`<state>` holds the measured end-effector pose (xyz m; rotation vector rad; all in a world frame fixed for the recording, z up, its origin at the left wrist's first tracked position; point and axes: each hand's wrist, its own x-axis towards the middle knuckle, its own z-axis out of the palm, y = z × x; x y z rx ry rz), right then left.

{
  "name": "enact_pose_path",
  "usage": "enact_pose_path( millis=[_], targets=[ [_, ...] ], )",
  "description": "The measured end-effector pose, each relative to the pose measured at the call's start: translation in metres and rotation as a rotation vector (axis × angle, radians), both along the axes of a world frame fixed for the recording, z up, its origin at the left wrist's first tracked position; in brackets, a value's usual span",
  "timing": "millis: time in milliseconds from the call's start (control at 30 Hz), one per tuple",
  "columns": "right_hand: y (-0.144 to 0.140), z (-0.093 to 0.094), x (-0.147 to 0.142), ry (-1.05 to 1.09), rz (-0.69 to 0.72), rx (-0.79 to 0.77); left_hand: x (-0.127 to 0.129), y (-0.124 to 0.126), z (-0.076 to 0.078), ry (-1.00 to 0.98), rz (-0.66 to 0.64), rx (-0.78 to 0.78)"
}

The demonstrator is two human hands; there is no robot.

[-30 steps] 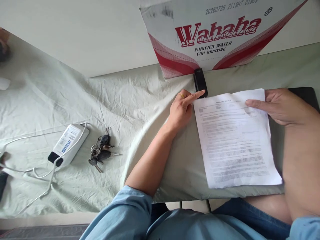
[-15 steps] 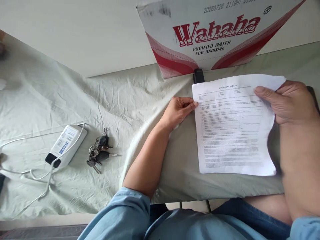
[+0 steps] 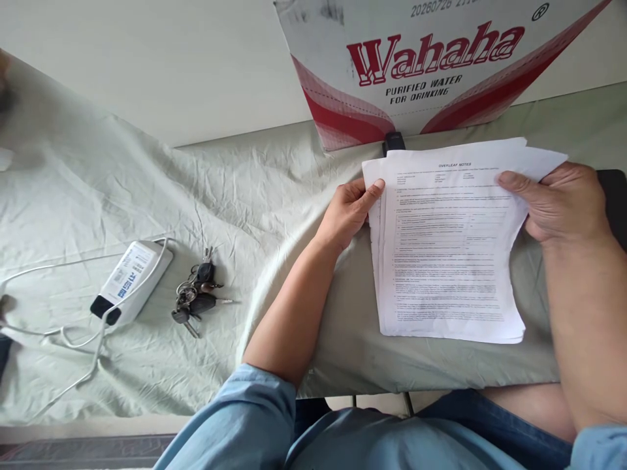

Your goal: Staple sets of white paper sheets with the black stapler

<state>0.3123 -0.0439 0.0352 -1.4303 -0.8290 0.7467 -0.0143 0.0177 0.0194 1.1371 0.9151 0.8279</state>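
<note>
Head view: my left hand (image 3: 350,212) and right hand (image 3: 558,202), fingers closed on the side edges, hold a fanned stack of papers (image 3: 445,261) right of centre on the bench (image 3: 196,196). Uneven grip could let sheets slip apart; stapler (image 3: 393,140) lies behind.

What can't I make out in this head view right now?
- Black object behind the papers: mostly hidden by their top edge.
- Lower sheets: covered by the top page.
- Body text on the top page: too small to read.
- Wahaha box: top cut off by the frame.
- Dark item past the right hand: cut by the right edge.
- Left hand fingertips: tucked behind the papers' edge.
</note>
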Motion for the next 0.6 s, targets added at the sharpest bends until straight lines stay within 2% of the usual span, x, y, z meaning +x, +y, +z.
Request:
enact_pose_path(
  millis=[133, 300, 433, 600],
  targets=[
    [-0.002, 0.001, 0.001, -0.067, -0.009, 0.021, -0.002, -0.001, -0.002, 0.041, -0.016, -0.013],
    [-0.004, -0.001, 0.006, -0.155, -0.01, 0.015, 0.0, -0.005, 0.004, -0.011, -0.038, -0.028],
    [0.0, 0.002, 0.005, -0.137, 0.013, 0.04, 0.002, -0.004, 0.003, -0.036, 0.019, -0.029],
    [0.006, 0.004, 0.01, -0.095, -0.067, 0.05, 0.003, -0.002, -0.002, -0.061, 0.052, -0.045]
  ],
)
